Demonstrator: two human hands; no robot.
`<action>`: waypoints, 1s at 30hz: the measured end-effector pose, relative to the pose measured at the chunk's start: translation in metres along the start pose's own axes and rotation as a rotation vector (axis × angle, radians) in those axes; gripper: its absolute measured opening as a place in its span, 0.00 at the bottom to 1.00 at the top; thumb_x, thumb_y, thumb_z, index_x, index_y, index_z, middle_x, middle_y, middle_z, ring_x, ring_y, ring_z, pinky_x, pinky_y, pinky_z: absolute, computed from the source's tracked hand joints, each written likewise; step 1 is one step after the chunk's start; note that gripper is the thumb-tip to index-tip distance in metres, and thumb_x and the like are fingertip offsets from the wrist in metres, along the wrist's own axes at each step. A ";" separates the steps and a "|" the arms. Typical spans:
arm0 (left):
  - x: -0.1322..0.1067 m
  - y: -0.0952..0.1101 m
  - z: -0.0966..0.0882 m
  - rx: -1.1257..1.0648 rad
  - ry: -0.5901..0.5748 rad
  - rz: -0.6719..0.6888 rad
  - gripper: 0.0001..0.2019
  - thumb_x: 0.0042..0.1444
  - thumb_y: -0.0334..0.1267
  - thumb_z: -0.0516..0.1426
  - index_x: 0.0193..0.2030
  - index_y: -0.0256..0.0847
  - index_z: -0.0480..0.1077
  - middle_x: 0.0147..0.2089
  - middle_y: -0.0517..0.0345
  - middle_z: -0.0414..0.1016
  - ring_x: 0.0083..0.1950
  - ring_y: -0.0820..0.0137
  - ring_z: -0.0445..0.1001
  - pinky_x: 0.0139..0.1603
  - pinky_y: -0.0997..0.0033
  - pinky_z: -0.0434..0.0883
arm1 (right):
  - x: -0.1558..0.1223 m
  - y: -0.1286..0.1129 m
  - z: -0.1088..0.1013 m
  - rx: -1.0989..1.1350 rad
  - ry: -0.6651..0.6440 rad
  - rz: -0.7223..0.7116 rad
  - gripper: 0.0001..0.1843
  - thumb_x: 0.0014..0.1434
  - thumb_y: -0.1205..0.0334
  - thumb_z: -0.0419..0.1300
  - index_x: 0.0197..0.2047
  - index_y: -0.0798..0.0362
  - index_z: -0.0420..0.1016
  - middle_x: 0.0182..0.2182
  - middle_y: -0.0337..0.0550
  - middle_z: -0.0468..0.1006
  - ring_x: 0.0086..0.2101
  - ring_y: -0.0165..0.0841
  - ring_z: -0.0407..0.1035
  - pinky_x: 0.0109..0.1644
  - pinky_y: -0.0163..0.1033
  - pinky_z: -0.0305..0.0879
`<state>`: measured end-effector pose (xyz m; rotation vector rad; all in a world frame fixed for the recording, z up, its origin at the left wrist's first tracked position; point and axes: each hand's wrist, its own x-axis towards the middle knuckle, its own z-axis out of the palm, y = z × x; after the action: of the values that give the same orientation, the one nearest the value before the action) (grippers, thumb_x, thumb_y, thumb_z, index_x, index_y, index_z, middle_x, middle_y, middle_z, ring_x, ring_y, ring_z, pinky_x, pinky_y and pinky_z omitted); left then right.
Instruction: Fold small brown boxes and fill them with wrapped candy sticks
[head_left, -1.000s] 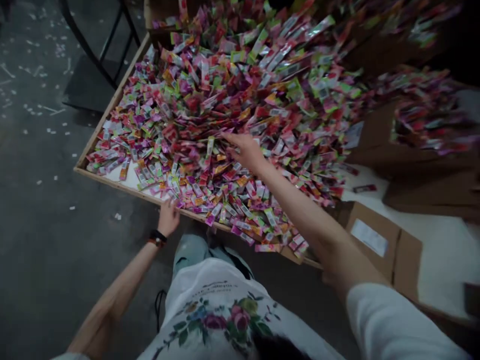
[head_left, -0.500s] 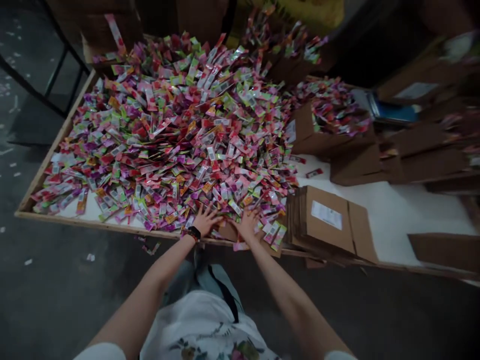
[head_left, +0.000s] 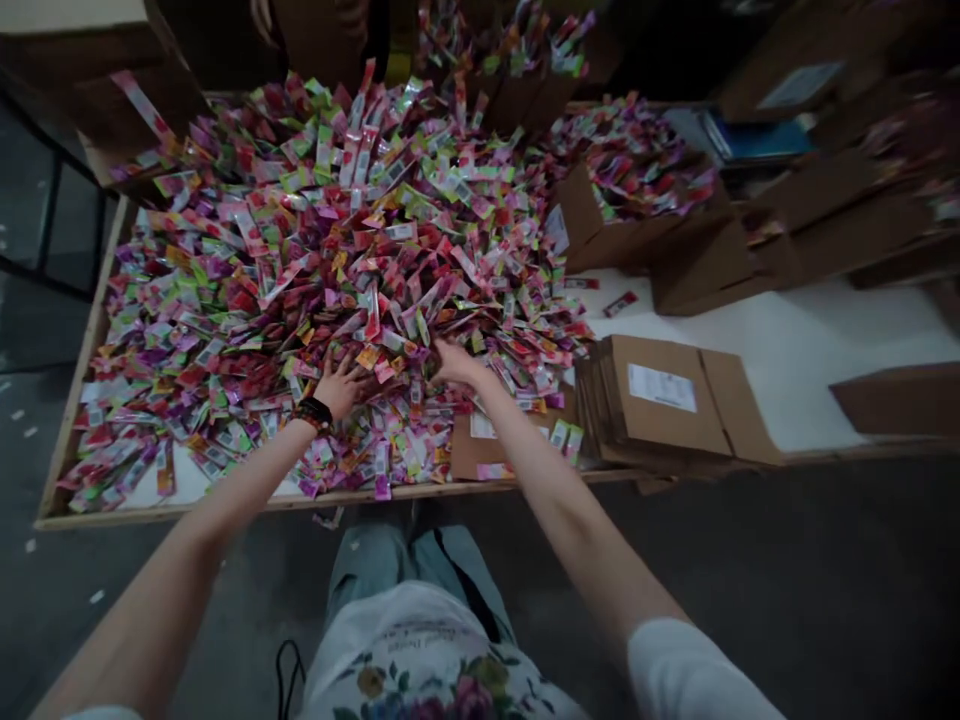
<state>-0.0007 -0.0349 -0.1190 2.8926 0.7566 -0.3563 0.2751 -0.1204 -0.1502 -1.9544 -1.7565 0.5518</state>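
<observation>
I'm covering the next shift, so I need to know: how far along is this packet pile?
Done: a cardboard carton at right already holds packets. In hand: the left hand and right hand are in the heap of colourful packets. Remaining: that heap fills most of the wooden-edged table, and flattened cartons lie beside it.

I've got a loose heap of pink, red and green foil stick sachets (head_left: 360, 230), criss-crossed and piled highest mid-board, thinning to a flat single layer toward the near-left corner of the wood-framed board (head_left: 420, 490).
</observation>
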 end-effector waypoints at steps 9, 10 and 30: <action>-0.023 0.153 0.014 -0.737 0.135 -0.306 0.18 0.53 0.26 0.50 0.45 0.38 0.77 0.48 0.47 0.78 0.54 0.58 0.72 0.59 0.51 0.67 | -0.234 0.101 -0.041 0.160 0.327 0.794 0.25 0.56 0.58 0.53 0.52 0.62 0.73 0.43 0.58 0.78 0.44 0.46 0.72 0.50 0.52 0.66; -0.019 0.175 0.029 -0.820 0.119 -0.349 0.16 0.53 0.26 0.51 0.44 0.37 0.77 0.44 0.47 0.79 0.49 0.60 0.75 0.55 0.55 0.70 | -0.254 0.109 -0.034 0.149 0.381 0.893 0.28 0.56 0.56 0.52 0.54 0.64 0.71 0.45 0.61 0.77 0.46 0.49 0.71 0.51 0.55 0.65; -0.021 0.056 -0.078 -1.611 0.375 -0.677 0.13 0.57 0.39 0.50 0.26 0.38 0.71 0.21 0.60 0.73 0.23 0.74 0.72 0.23 0.78 0.65 | -0.295 0.118 0.006 0.456 0.506 1.344 0.35 0.29 0.57 0.72 0.44 0.58 0.74 0.42 0.59 0.77 0.48 0.53 0.68 0.51 0.59 0.65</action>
<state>0.0247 -0.0787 -0.0348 1.1419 1.2181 0.5473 0.3357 -0.4232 -0.2241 -2.3602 0.1606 0.6601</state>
